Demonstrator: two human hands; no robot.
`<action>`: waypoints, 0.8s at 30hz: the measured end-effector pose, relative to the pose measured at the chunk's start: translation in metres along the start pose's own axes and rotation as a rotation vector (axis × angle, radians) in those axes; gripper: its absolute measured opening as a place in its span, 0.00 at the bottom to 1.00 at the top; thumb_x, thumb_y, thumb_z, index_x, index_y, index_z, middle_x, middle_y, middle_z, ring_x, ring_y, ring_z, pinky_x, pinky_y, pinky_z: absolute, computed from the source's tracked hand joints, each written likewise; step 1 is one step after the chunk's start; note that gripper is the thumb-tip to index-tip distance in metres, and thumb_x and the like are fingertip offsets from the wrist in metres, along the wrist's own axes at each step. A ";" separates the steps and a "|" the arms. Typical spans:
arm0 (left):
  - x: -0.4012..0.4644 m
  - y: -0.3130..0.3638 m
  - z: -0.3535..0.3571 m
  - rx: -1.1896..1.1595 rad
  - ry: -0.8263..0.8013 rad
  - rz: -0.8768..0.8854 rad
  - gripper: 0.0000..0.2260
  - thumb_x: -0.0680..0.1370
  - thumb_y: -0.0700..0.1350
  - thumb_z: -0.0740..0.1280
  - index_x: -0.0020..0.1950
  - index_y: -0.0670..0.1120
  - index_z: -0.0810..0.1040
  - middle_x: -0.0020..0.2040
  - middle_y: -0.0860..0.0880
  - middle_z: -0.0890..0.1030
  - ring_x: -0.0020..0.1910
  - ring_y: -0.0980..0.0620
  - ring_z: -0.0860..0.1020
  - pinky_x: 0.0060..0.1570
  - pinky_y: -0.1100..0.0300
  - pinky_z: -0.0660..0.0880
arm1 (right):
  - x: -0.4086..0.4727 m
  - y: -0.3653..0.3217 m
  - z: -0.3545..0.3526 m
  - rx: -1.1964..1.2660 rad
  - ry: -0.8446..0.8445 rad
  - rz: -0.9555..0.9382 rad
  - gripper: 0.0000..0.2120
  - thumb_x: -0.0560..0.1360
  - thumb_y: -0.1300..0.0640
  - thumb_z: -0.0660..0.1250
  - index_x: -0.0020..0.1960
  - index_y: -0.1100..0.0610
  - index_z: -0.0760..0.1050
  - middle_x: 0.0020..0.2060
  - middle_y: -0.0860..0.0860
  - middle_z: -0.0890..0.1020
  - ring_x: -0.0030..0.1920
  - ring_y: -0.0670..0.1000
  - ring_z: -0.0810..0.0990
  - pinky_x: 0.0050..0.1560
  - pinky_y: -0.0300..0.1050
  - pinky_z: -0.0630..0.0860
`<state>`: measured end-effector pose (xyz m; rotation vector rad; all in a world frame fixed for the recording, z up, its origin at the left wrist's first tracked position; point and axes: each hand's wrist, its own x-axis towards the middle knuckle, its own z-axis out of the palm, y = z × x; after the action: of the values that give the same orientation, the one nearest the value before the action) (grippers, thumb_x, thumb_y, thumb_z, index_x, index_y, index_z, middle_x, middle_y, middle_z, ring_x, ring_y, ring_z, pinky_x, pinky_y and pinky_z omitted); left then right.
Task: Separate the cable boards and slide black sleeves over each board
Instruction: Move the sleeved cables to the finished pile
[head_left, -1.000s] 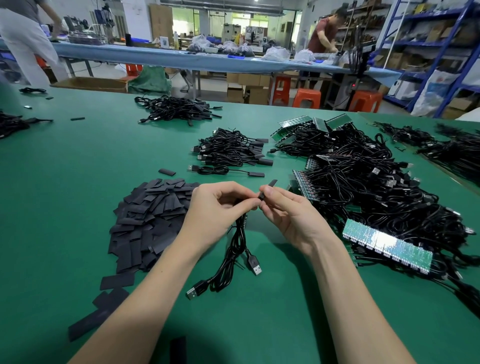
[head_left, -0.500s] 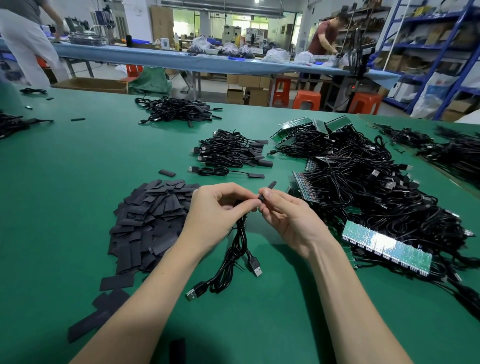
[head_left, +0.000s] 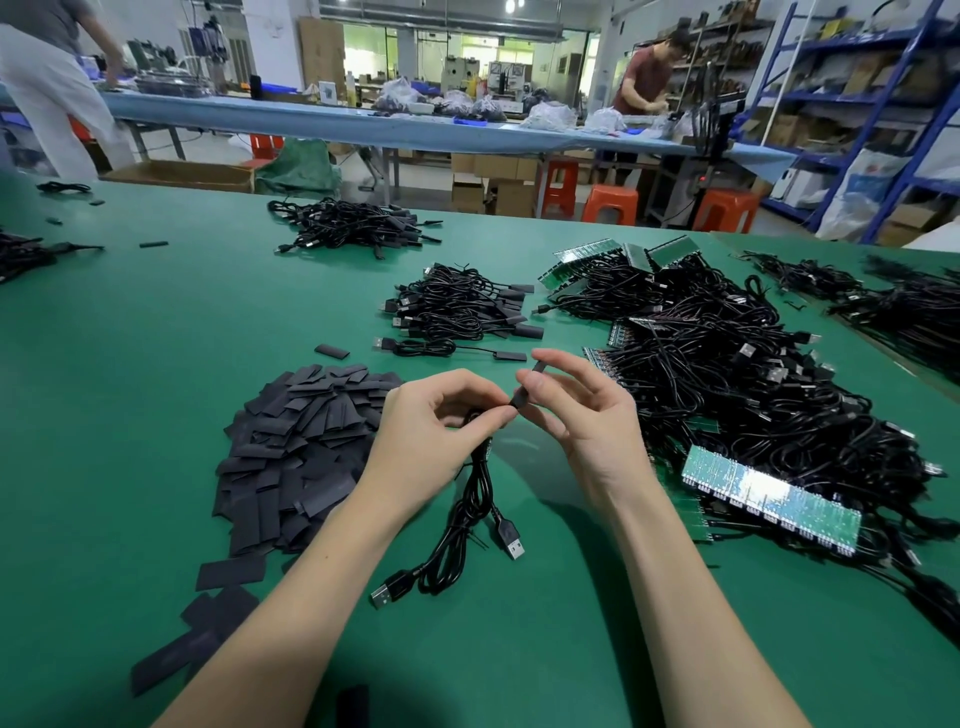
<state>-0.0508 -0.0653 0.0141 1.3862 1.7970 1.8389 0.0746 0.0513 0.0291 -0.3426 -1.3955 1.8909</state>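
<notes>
My left hand (head_left: 439, 421) grips black USB cables (head_left: 467, 525) that hang down to the green table (head_left: 130, 364), their plugs lying near my wrists. My right hand (head_left: 582, 410) pinches a black sleeve (head_left: 524, 389) between thumb and fingers, right at my left fingertips. The board inside the sleeve is hidden. A heap of flat black sleeves (head_left: 301, 447) lies left of my left hand. To the right sits a big tangle of cables with green board strips (head_left: 769, 493) still joined.
A pile of sleeved cables (head_left: 457, 306) lies beyond my hands, another bundle (head_left: 353, 228) farther back. More cable heaps fill the right edge. Loose sleeves lie near the table's front left. Two people stand at a blue bench (head_left: 363, 124) behind.
My right hand has shifted slightly, its fingers spreading while it works the sleeve against my left fingertips. The hanging cables have barely moved.
</notes>
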 end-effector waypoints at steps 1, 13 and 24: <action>0.000 0.000 0.000 0.001 -0.001 -0.002 0.05 0.73 0.43 0.78 0.45 0.52 0.85 0.42 0.53 0.87 0.44 0.52 0.85 0.46 0.60 0.81 | 0.000 0.001 0.000 -0.025 0.017 -0.025 0.10 0.72 0.65 0.76 0.50 0.53 0.86 0.41 0.55 0.85 0.44 0.51 0.84 0.50 0.45 0.82; -0.001 0.000 0.000 0.060 0.037 -0.044 0.04 0.74 0.42 0.78 0.46 0.51 0.86 0.42 0.55 0.87 0.44 0.56 0.85 0.47 0.62 0.81 | -0.001 0.001 0.006 -0.219 0.055 -0.210 0.13 0.70 0.65 0.78 0.53 0.55 0.83 0.41 0.53 0.86 0.46 0.50 0.85 0.50 0.46 0.82; -0.002 0.003 0.001 0.101 0.050 -0.057 0.03 0.74 0.42 0.77 0.45 0.50 0.86 0.40 0.55 0.86 0.42 0.56 0.85 0.46 0.59 0.82 | 0.002 0.006 0.007 -0.129 0.111 -0.116 0.09 0.71 0.65 0.77 0.47 0.53 0.87 0.43 0.55 0.87 0.43 0.51 0.87 0.47 0.44 0.83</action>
<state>-0.0474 -0.0667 0.0158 1.3198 1.9584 1.7918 0.0671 0.0469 0.0266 -0.4141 -1.4345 1.6677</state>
